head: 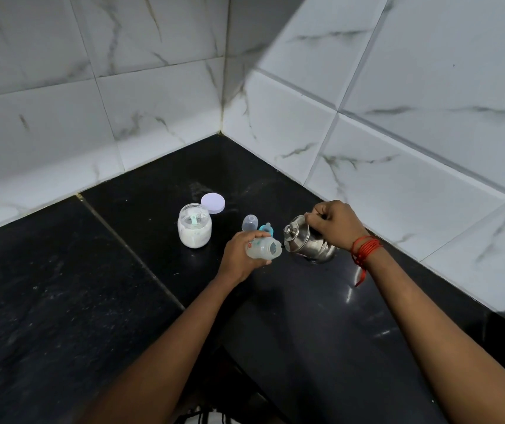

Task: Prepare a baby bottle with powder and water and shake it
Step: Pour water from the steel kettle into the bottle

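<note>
White marbled wall tiles (398, 102), black counter (61, 286)

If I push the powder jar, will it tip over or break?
Probably not tip: the jar looks short and wide, standing flat on the counter. It looks like glass, so a fall might break it. Its lid is off, so powder could spill.

A black polished stone countertop (61, 286) ran back into a corner, with a thin pale seam (128, 249) crossing it on a slant at the left. White tiles veined in grey covered the left wall (61, 87) and the right wall (413, 117). Dark staining marked the corner joint (223, 117). A broad shadow (263, 29) lay across the upper tiles.
</note>
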Motion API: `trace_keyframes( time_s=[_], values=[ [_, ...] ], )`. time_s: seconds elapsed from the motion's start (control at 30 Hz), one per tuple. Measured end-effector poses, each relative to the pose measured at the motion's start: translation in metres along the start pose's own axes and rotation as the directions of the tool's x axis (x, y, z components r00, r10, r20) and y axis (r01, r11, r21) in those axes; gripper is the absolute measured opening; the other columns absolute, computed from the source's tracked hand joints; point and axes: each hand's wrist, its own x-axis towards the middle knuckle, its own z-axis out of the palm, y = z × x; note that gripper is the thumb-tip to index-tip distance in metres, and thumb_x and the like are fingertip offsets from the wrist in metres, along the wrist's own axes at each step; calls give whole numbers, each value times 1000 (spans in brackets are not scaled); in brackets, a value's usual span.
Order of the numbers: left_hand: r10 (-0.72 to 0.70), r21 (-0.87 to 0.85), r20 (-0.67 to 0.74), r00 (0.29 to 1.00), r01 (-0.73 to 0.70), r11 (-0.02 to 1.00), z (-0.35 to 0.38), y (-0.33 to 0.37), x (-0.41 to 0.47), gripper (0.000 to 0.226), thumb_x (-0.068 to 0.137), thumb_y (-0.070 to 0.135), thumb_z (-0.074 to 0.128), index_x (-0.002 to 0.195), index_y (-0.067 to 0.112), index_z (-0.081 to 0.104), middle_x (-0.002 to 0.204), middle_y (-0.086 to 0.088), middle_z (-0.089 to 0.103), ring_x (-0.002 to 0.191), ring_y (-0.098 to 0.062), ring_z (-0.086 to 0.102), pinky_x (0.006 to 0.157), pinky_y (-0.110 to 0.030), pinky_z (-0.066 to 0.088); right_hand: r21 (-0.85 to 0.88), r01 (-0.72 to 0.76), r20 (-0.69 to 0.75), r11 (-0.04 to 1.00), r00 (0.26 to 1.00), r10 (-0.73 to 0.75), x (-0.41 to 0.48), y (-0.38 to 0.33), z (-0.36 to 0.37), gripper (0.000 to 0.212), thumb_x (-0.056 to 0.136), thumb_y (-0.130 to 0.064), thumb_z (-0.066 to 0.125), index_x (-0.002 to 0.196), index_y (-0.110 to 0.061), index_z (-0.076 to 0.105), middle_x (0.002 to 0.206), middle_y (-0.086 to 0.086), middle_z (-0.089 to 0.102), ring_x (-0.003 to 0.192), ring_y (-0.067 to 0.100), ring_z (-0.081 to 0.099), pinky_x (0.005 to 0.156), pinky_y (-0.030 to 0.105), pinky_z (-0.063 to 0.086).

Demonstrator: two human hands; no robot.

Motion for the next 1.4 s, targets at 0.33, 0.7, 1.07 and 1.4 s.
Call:
trace_keyframes(
  time_s=[0.33,0.7,1.07,1.4],
  values=[
    [12,-128,77,997,-3,992,20,1,-6,59,67,11,96,119,22,71,114,15,72,107,10,64,91,-7,48,-4,-6,-3,1000,1000,6,-5,2,-1,38,92,-23,64,55,-19,54,54,-6,57,52,10,51,61,32,46],
    [-81,-131,112,990,95,987,31,1,-12,68,68,26,97,129,25,67,125,7,71,118,-12,66,104,-37,56,-89,-25,-27,996,999,23,-11,1,-15,35,90,-26,64,58,-19,54,58,-7,60,61,16,58,65,38,51],
    [-103,-132,111,989,117,984,28,1,-14,64,70,23,96,127,25,67,122,13,68,115,-9,65,104,-34,55,-156,-24,-19,988,1000,21,-10,-8,-25,31,89,-32,62,62,-18,59,65,-3,64,70,22,64,70,42,55],
    [-123,-145,113,986,138,980,32,-5,-13,69,69,25,96,131,19,67,129,5,71,118,-14,66,104,-39,56,-205,-28,-31,978,999,22,-10,-19,-36,36,89,-32,63,56,-23,52,61,-5,59,66,20,58,62,31,42]
  ],
)
